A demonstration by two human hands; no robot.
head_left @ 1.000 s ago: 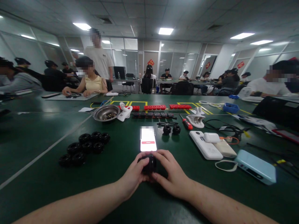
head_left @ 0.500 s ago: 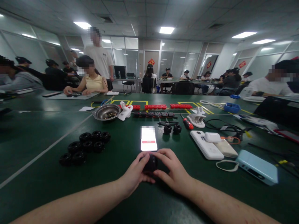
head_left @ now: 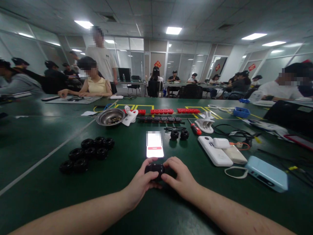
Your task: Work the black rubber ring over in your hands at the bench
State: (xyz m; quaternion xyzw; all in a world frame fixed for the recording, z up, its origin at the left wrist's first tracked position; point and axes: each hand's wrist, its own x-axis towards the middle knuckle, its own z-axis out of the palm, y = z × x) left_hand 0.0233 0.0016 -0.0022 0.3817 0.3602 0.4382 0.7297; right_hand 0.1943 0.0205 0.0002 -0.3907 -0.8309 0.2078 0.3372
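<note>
A glossy black round part (head_left: pixel 154 169), its exact kind unclear, is held between both my hands just in front of a lit phone (head_left: pixel 154 147). My left hand (head_left: pixel 140 179) wraps round its left side, thumb across the near face. The fingertips and thumb of my right hand (head_left: pixel 179 178) pinch its right end. Several similar black ring-shaped parts (head_left: pixel 89 151) lie grouped to the left. Two black round pieces with leads (head_left: pixel 179 134) sit beyond my right hand. A row of black blocks (head_left: pixel 160 119) lies behind the phone, with red trays (head_left: pixel 161 111) farther back.
A metal bowl (head_left: pixel 110 117) with small brass-coloured bits stands beside a white stand (head_left: pixel 130 116). To the right are a red-black screwdriver (head_left: pixel 195 128), another white stand (head_left: pixel 205 124), a white power bank (head_left: pixel 214 151), a light-blue box (head_left: pixel 266 173) and cables. People sit across the table (head_left: pixel 127 140).
The black part has turned in my hands and now lies more sideways. My left thumb has come down across its near face, and my right fingers have shifted to its end.
</note>
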